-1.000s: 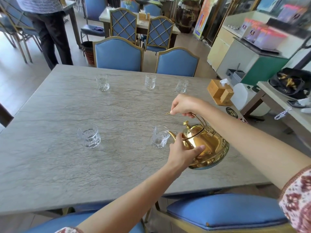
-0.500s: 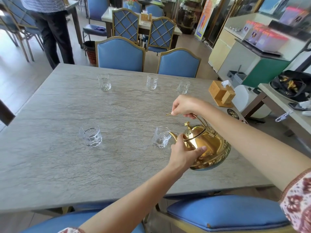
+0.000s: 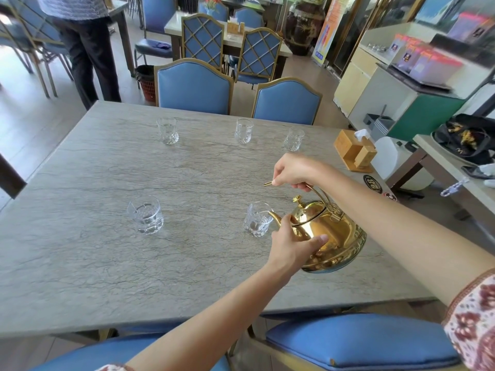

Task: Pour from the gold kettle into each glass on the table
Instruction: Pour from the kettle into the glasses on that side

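1. Gold kettle point(image 3: 325, 234) is tilted, lifted off the table point(image 3: 80, 263), spout tip at the rim of the near-right glass point(image 3: 257, 219). Looks like the pour into this glass is in progress; I can't make out a stream.
2. Right hand point(image 3: 294, 171) has its fingers closed around the top of the arched handle. Left hand point(image 3: 292, 247) presses on the kettle's body just behind the spout, thumb and fingers spread over the metal and steadying it, not wrapped around.
3. Near-left glass point(image 3: 146, 215) sits well apart to the left. Three more stand along the far edge: far-left glass point(image 3: 167, 130), far-middle glass point(image 3: 243, 130), far-right glass point(image 3: 294, 139). Fill levels are too hard to read through clear glass.
4. Risks, my read:
   - Spout touching or nudging the rim; the glass is light and could slide or tip.
   - Lid is held only by gravity. More tilt and it may drop forward, since neither hand pins the knob.
   - Over-tilt means overflow onto the stone top.
   - If the contents are hot, the left palm on bare metal could flinch and jerk the pour.
   - The far row needs a long reach over the near glasses; a forearm could clip one.
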